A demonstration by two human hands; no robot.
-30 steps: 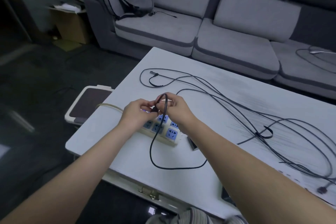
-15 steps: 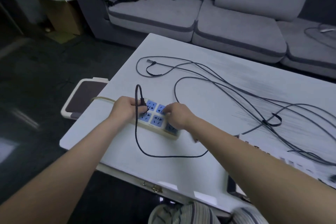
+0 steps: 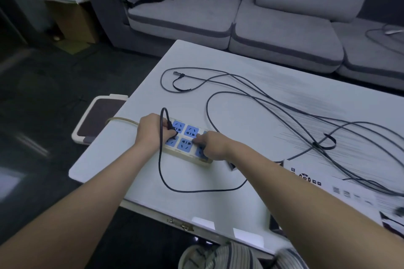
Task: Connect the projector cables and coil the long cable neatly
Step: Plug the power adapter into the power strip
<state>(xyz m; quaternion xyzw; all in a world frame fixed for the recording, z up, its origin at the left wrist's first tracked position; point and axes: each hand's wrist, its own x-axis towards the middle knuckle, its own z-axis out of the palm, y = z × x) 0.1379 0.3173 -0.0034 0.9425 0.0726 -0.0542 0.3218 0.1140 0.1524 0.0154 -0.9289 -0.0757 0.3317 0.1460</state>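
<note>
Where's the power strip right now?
Head view: the power strip lies near the table's left front edge, under both hands; the left hand holds a black plug at its left end and the right hand presses its right half.

I am pinching the black plug (image 3: 171, 131) with my left hand (image 3: 150, 132) over the power strip (image 3: 188, 137) near the worktop's (image 3: 251, 120) left edge, while my right hand (image 3: 211, 145) is pressing the strip down; the long cable (image 3: 284, 111) is sprawling rightward.

Matt white table (image 3: 251, 116), plastic power strip (image 3: 188, 144), cloth sofa (image 3: 240, 24), rubbery black cable (image 3: 251, 98)
</note>
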